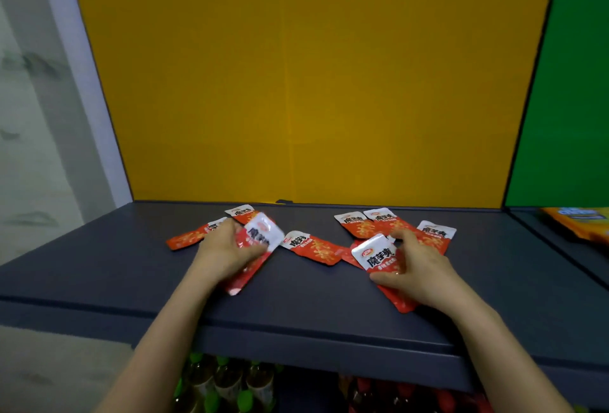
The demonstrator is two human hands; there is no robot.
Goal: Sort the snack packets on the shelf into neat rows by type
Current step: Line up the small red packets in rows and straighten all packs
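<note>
Held packets: you are gripping the blurred packet [262, 236] in your left hand [225, 248] and the tilted packet [375, 256] in your right hand [417, 266]. Both are showing red and white, seemingly one type.
Left fingers: they are curling round the blurred packet's middle. Its white end is sticking out beyond your fingertips and its red end is trailing back under your wrist.
Right fingers: your thumb is pressing on the tilted packet's face while your forefinger is reaching along its far edge. Its long axis is running from ahead of the thumb back under your palm.
Key relation: the middle packet [313, 246] is lying loose between your two sets of fingers, with its long axis slanting from far-left to near-right. Its white end is sitting just beside your left fingertips, so that hand is looking nearer.
Beyond left fingers: the far-left packets [242, 212] are lying askew, one partly under your knuckles.
Beyond right fingers: the fanned packets [356, 223] are overlapping side by side, just past your forefinger.
Shelf [99, 264]: it is carrying every packet, none yet lying in a row.
Neighbouring bay: an orange pack [580, 223] is lying there, well apart from your right fingers.
Below: bottles [227, 379] are standing under the shelf.
</note>
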